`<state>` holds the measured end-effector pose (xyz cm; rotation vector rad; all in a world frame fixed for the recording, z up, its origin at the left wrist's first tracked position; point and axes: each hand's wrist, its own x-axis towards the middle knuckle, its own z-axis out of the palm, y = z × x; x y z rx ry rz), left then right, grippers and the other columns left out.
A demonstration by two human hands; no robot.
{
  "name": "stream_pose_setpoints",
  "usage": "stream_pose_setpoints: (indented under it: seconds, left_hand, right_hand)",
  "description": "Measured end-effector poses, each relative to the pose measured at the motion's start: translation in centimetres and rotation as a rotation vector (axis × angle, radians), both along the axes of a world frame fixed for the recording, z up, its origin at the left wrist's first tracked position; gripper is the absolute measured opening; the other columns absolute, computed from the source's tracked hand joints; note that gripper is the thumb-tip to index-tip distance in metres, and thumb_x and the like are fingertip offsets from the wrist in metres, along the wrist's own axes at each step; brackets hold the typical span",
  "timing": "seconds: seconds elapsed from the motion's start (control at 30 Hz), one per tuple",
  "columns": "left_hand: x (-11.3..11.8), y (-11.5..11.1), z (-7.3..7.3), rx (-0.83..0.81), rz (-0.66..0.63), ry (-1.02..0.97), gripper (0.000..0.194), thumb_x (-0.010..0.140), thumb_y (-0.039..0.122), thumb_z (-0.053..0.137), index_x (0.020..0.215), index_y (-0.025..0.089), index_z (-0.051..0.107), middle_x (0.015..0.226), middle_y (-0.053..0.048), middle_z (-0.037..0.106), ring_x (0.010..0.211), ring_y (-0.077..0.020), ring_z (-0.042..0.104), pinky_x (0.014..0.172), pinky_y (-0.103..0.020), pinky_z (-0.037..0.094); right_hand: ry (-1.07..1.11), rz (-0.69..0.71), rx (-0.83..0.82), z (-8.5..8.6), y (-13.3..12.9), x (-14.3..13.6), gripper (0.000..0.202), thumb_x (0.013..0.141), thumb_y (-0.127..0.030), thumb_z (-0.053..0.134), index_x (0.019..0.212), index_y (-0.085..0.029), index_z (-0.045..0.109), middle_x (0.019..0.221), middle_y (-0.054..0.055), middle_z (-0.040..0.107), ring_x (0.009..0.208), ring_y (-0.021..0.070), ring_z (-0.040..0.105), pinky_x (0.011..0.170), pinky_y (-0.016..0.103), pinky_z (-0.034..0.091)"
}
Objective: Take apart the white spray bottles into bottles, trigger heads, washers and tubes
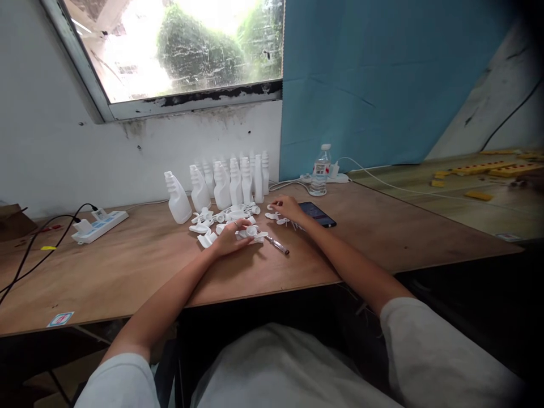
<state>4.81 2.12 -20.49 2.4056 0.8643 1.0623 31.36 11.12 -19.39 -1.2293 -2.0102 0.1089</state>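
Observation:
My left hand [232, 241] rests low over the table with its fingers closed round a white plastic spray head part [252, 232]. Farther right, my right hand [288, 207] has its fingertips pinched at a small white plastic piece [270, 207]. Several more small white pieces [282, 221] lie just below that hand. A screwdriver with a clear handle [278, 245] lies between the two hands. Behind my left hand is a loose pile of white spray heads [204, 216].
White spray bottles [221, 187] stand in rows against the wall. A phone [318, 214] lies beside my right forearm, with a water bottle [321, 173] behind it. At left is a power strip [100, 225] with black cables. The wooden table's [144, 272] front edge runs under my forearms.

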Motion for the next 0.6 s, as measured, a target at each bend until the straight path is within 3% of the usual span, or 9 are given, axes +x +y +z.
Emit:
stream_pose_setpoints:
  seconds: [0.13, 0.27, 0.47, 0.6]
  left_hand:
    - [0.0, 0.2, 0.1, -0.03, 0.014, 0.036, 0.037, 0.08, 0.037, 0.068, 0.111, 0.018, 0.058, 0.101, -0.007, 0.067, 0.093, -0.0231, 0.065, 0.088, -0.039, 0.052]
    - [0.1, 0.4, 0.3, -0.053, 0.019, 0.052, 0.033, 0.079, 0.037, 0.067, 0.105, 0.018, 0.061, 0.099, -0.006, 0.067, 0.092, -0.0224, 0.064, 0.088, -0.037, 0.05]
    - [-0.1, 1.1, -0.1, -0.089, 0.058, 0.048, 0.037, 0.075, 0.038, 0.071, 0.105, 0.018, 0.061, 0.095, -0.004, 0.068, 0.092, -0.022, 0.064, 0.087, -0.034, 0.05]
    - [-0.2, 1.2, -0.3, -0.099, 0.057, 0.047, 0.04, 0.075, 0.037, 0.071, 0.108, 0.018, 0.06, 0.092, -0.003, 0.068, 0.093, -0.0216, 0.065, 0.086, -0.032, 0.05]
  right_hand:
    - [0.069, 0.063, 0.177, 0.8, -1.2, -1.3, 0.019, 0.088, -0.027, 0.056, 0.08, -0.015, 0.068, 0.081, 0.006, 0.068, 0.069, 0.0155, 0.058, 0.069, 0.028, 0.046]
    - [0.039, 0.23, 0.328, 1.2, -3.0, -3.1, 0.016, 0.088, -0.024, 0.053, 0.079, -0.017, 0.065, 0.075, 0.005, 0.063, 0.067, 0.0151, 0.054, 0.069, 0.028, 0.044]
    - [-0.106, 0.507, 0.469, 0.8, -5.0, -4.7, 0.013, 0.086, -0.021, 0.055, 0.074, -0.02, 0.061, 0.069, 0.003, 0.062, 0.065, 0.0159, 0.053, 0.067, 0.03, 0.042]
    - [-0.151, 0.593, 0.51, 0.2, -5.5, -4.6, 0.012, 0.088, -0.021, 0.054, 0.081, -0.019, 0.063, 0.073, 0.005, 0.065, 0.065, 0.0159, 0.055, 0.065, 0.03, 0.042]
